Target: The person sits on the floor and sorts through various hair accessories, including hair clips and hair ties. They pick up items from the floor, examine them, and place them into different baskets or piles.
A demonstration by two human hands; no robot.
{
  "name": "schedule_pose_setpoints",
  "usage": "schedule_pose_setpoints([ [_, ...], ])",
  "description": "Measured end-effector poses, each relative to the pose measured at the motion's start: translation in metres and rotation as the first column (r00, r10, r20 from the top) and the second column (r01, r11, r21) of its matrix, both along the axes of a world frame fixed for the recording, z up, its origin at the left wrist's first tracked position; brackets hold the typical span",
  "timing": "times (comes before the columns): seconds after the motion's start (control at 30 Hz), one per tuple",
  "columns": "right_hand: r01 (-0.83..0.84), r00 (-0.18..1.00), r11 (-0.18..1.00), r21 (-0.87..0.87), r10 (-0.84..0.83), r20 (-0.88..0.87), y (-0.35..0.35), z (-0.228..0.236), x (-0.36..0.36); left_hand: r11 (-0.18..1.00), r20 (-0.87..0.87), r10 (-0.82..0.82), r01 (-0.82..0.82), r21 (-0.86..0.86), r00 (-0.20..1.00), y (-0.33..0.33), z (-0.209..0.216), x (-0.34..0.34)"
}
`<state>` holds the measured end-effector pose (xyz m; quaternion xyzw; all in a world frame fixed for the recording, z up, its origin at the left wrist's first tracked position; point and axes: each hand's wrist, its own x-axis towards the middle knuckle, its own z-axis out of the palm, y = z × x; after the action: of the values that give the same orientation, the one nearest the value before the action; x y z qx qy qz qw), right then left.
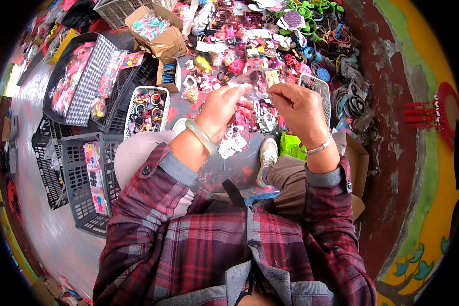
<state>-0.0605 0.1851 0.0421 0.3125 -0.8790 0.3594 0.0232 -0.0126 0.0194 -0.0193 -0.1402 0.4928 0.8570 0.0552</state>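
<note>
Head view: at far left, a patterned tub (89, 76) holds pink and multicoloured packs (72, 81). Nearer the person, a grey crate (99, 136) contains cards (95, 173) bearing coloured pieces. To its right, a white basket (132, 107) is filled with dark and red hair ties (149, 108). Above it, an open carton (164, 47) contains pastel packs (149, 25).

Left hand (220, 109), with a pale bangle (201, 136) at the wrist, is raised at centre, fingers bent beside clear plastic (254, 79); whether it grips the plastic cannot be told. The plastic lies between the two hands, above a dense spread of hair accessories (234, 46). A shoe (268, 153) stands on the floor below.

Right hand (303, 109) is raised opposite, fingers curled and thumb drawn in, near a tan card (272, 77); any item within its fingers cannot be made out. Below its wrist is a green basket (291, 145). Further right, headbands (356, 104) lie heaped beside the wall.
</note>
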Motion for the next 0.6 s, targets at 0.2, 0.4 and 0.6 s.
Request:
schedule_pose_setpoints([
  [0.2,-0.042,0.885,0.981,-0.188,0.123,0.449,-0.012,-0.006,0.008,0.975,0.062,0.138,-0.146,0.167,0.989,-0.008,-0.001,-0.003],
  [0.4,0.076,0.724,0.926,-0.37,0.203,0.659,-0.02,-0.023,0.01,0.959,0.032,0.182,-0.184,0.217,0.983,-0.009,-0.001,-0.002],
  [0.6,0.177,0.579,0.9,-0.398,0.232,0.781,-0.014,-0.025,0.003,0.987,-0.049,0.141,-0.136,0.082,0.989,-0.004,0.009,0.0],
])
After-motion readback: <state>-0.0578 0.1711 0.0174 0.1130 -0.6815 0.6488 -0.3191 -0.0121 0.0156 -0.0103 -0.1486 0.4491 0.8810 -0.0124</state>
